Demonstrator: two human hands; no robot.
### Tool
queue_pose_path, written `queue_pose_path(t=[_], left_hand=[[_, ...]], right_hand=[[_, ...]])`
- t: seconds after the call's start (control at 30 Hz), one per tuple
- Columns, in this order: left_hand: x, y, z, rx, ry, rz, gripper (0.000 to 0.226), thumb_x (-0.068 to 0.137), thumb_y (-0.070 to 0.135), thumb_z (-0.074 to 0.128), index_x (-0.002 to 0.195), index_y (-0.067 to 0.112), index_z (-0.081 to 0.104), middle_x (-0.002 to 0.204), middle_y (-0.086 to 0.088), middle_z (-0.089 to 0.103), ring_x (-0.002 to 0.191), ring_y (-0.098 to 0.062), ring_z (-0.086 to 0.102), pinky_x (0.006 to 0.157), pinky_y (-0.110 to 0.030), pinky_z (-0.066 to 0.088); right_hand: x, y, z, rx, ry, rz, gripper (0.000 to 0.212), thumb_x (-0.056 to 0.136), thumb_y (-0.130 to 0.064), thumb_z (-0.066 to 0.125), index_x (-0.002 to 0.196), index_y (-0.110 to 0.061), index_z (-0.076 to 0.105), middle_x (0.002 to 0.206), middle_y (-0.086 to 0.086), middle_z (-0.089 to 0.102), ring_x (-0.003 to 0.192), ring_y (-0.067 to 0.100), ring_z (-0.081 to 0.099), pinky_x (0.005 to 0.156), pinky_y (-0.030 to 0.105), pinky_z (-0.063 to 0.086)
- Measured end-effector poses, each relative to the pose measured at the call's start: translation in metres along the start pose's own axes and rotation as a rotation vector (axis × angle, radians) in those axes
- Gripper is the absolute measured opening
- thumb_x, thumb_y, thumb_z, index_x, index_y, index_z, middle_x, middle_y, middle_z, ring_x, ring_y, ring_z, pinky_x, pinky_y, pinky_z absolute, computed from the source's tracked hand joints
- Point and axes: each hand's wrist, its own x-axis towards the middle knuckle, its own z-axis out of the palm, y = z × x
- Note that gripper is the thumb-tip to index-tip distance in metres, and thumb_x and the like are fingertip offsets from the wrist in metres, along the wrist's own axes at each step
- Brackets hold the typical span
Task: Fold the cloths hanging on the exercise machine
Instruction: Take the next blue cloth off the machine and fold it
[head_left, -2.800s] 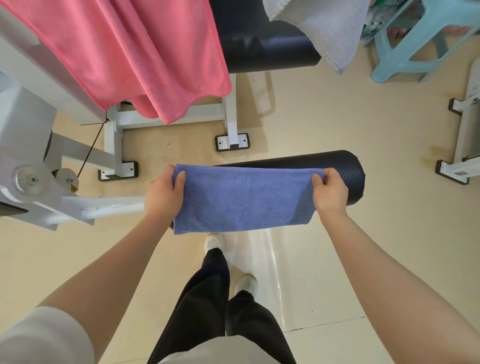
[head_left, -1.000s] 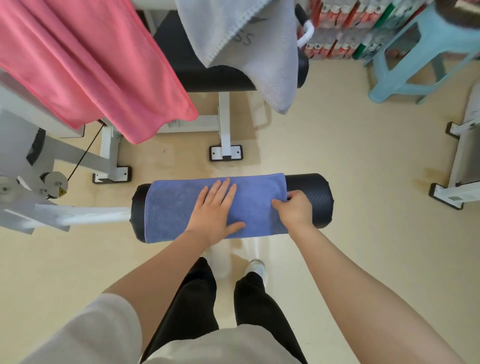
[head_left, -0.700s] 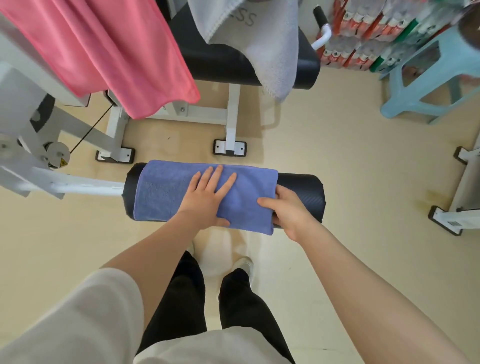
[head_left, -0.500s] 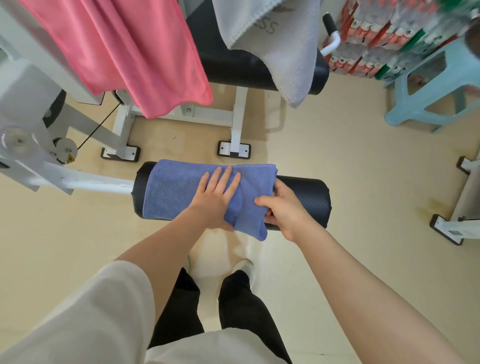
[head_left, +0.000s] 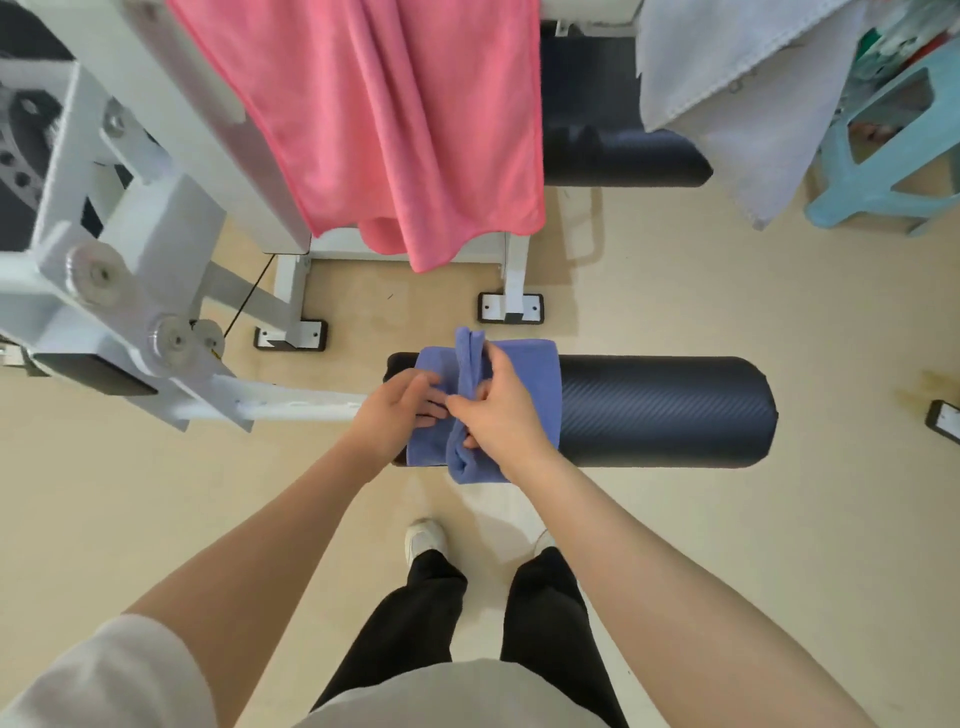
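a: where is the small blue terry cloth (head_left: 524, 379) lying at this moment?

b: it is lying over the left end of the black ribbed foam roller pad (head_left: 660, 410) of the white metal exercise machine (head_left: 130, 218). a raised fold of it is standing up in the middle, between the two hands.

a: what is the right hand (head_left: 506, 413) doing?

b: it is pinching this raised fold; its fingers (head_left: 480, 397) are curled and clamped on the blue cloth.

a: and the left hand (head_left: 397, 410)?

b: it is resting on the left part of the cloth, touching the right hand. its fingers are lying close together and fairly straight, but their tips are hidden under the fold, so i cannot tell if they are gripping.

a: are other cloths hanging there?

b: yes, a big pink towel (head_left: 405, 119) is hanging over the white frame, and a pale grey towel (head_left: 737, 88) is hanging over the black padded seat (head_left: 613, 150) further back.
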Motion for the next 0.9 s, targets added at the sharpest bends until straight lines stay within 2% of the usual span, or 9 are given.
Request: queue_pose_path(t=[0.1, 0.17, 0.2, 0.3, 0.43, 0.53, 0.63, 0.8, 0.9], left_hand=[[0.006, 0.004, -0.007, -0.069, -0.081, -0.046, 0.038, 0.1, 0.036, 0.029, 0.101, 0.015, 0.061, 0.087, -0.005, 0.067, 0.081, -0.016, 0.065, 0.073, -0.02, 0.052], [0.011, 0.005, -0.008, -0.059, -0.07, -0.073, 0.036, 0.098, 0.04, 0.034, 0.094, 0.016, 0.06, 0.077, -0.001, 0.063, 0.072, -0.01, 0.063, 0.067, -0.017, 0.052], [0.013, 0.008, -0.006, -0.026, -0.058, -0.069, 0.032, 0.097, 0.039, 0.038, 0.093, 0.015, 0.058, 0.075, 0.002, 0.062, 0.071, -0.008, 0.062, 0.066, -0.018, 0.052], [0.021, 0.007, -0.001, 0.193, -0.048, 0.001, 0.027, 0.091, 0.037, 0.053, 0.094, 0.01, 0.056, 0.079, -0.002, 0.06, 0.075, -0.015, 0.058, 0.072, -0.033, 0.051], [0.024, 0.01, 0.006, 0.482, -0.011, 0.039, 0.022, 0.089, 0.026, 0.056, 0.095, 0.006, 0.053, 0.081, -0.007, 0.057, 0.073, -0.023, 0.053, 0.062, -0.031, 0.04], [0.025, 0.012, 0.007, 0.473, -0.008, 0.032, 0.021, 0.095, 0.017, 0.041, 0.101, 0.0, 0.05, 0.083, -0.013, 0.054, 0.075, -0.026, 0.049, 0.065, -0.032, 0.039], [0.025, 0.012, -0.007, 0.41, 0.026, 0.038, 0.02, 0.095, 0.013, 0.037, 0.101, 0.001, 0.051, 0.084, -0.011, 0.053, 0.076, -0.025, 0.047, 0.06, -0.03, 0.038], [0.024, 0.005, -0.011, 0.634, 0.078, 0.084, 0.038, 0.095, 0.018, 0.035, 0.133, 0.013, 0.033, 0.104, -0.015, 0.061, 0.092, -0.039, 0.056, 0.079, -0.046, 0.048], [0.021, 0.007, -0.002, 0.622, 0.135, 0.055, 0.046, 0.095, 0.015, 0.032, 0.139, 0.019, 0.02, 0.093, -0.014, 0.059, 0.087, -0.038, 0.056, 0.072, -0.041, 0.044]], right_hand=[[0.006, 0.002, 0.021, -0.059, -0.018, 0.001, 0.071, 0.087, -0.007, 0.056, 0.144, -0.023, 0.017, 0.067, 0.0, 0.05, 0.064, 0.016, 0.053, 0.077, 0.042, 0.053], [0.004, 0.002, 0.026, -0.062, -0.117, -0.009, 0.073, 0.09, -0.008, 0.055, 0.148, -0.023, 0.014, 0.082, -0.004, 0.054, 0.069, 0.005, 0.054, 0.081, 0.027, 0.05], [0.002, 0.001, 0.025, -0.093, -0.136, -0.04, 0.062, 0.091, -0.007, 0.052, 0.144, -0.022, 0.025, 0.088, -0.005, 0.055, 0.068, -0.002, 0.053, 0.078, 0.017, 0.048], [-0.002, 0.005, 0.014, -0.123, 0.087, -0.126, 0.04, 0.09, 0.003, 0.04, 0.125, -0.012, 0.051, 0.097, -0.004, 0.056, 0.076, -0.004, 0.053, 0.078, 0.009, 0.044], [0.003, 0.027, -0.011, -0.41, 0.41, -0.183, 0.037, 0.089, -0.003, 0.047, 0.124, -0.009, 0.053, 0.129, 0.006, 0.051, 0.11, 0.019, 0.048, 0.098, 0.033, 0.04], [0.01, 0.04, -0.023, -0.797, 0.298, -0.153, 0.067, 0.087, -0.037, 0.057, 0.144, -0.015, 0.03, 0.156, 0.007, 0.016, 0.142, 0.025, 0.017, 0.115, 0.041, 0.019], [0.015, 0.049, -0.019, -0.958, 0.151, -0.066, 0.1, 0.078, -0.064, 0.054, 0.15, -0.02, 0.0, 0.158, -0.001, -0.011, 0.146, 0.023, -0.006, 0.117, 0.044, 0.002], [0.019, 0.054, -0.007, -0.961, 0.163, 0.018, 0.129, 0.061, -0.074, 0.062, 0.146, -0.021, -0.018, 0.156, -0.002, -0.02, 0.145, 0.027, -0.012, 0.116, 0.045, 0.0], [0.018, 0.051, -0.005, -0.965, 0.155, 0.038, 0.129, 0.06, -0.077, 0.061, 0.146, -0.023, -0.02, 0.155, 0.003, -0.025, 0.144, 0.027, -0.015, 0.116, 0.044, -0.001]])
